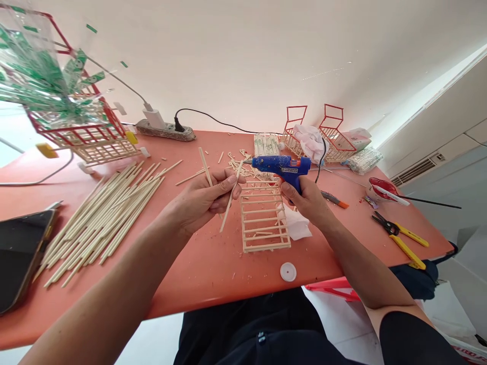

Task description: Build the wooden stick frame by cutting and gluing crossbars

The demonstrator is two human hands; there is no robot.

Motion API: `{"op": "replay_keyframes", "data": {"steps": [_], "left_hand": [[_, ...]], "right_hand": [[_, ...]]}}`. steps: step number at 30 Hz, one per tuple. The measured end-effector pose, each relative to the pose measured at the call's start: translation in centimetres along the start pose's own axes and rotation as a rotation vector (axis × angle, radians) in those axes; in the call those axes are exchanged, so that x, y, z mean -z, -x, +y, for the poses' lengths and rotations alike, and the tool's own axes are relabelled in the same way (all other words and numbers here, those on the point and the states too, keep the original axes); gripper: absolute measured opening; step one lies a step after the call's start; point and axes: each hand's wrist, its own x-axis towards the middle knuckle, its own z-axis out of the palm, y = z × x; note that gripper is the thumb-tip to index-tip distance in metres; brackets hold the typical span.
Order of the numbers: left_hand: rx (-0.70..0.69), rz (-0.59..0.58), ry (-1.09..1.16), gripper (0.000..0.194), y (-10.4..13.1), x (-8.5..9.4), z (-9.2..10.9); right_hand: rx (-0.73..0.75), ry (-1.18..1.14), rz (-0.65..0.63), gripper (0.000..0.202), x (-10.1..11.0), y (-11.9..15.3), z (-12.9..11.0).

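My left hand [213, 195] is closed on two thin wooden sticks [231, 200], which point in different directions. In my right hand [300, 195] is a blue hot glue gun [283, 165], its nozzle aimed left at the upper end of one stick. Whether the nozzle touches the stick I cannot tell. Below and between my hands, a small frame of wooden sticks [266, 243], built like a ladder with several crossbars, rests on the orange table [213, 274]. A crumpled white tissue [299, 224] lies against its right side.
Many loose sticks [110, 213] and a phone [25, 253] lie at left. A power strip [167, 131] sits by the wall. Red-trimmed stick carts [95, 137] stand at the back. Yellow-handled pliers [403, 238], a craft knife [335, 198] and a white disc [288, 272] are on the table.
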Motion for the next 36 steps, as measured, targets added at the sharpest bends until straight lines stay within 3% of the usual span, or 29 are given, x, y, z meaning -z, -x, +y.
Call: {"op": "replay_keyframes", "data": {"steps": [10,17,20,29,36], "left_hand": [[-0.068,0.013,0.079,0.041,-0.3,0.4,0.1],[-0.093,0.255,0.125,0.018,-0.8,1.0,0.6],[-0.071,0.294,0.133,0.013,-0.9,1.1,0.8],[0.003,0.136,0.091,0.041,-0.2,0.7,0.3],[0.022,0.103,0.059,0.044,-0.2,0.6,-0.2]], "right_hand": [[-0.029,0.019,0.079,0.066,0.6,0.2,-0.6],[-0.021,-0.008,0.034,0.057,0.9,0.2,-1.0],[-0.014,-0.023,0.032,0.055,0.8,0.3,-1.0],[0.041,-0.058,0.054,0.070,0.3,0.8,-1.2],[0.053,-0.019,0.018,0.075,0.3,1.0,-1.1]]}}
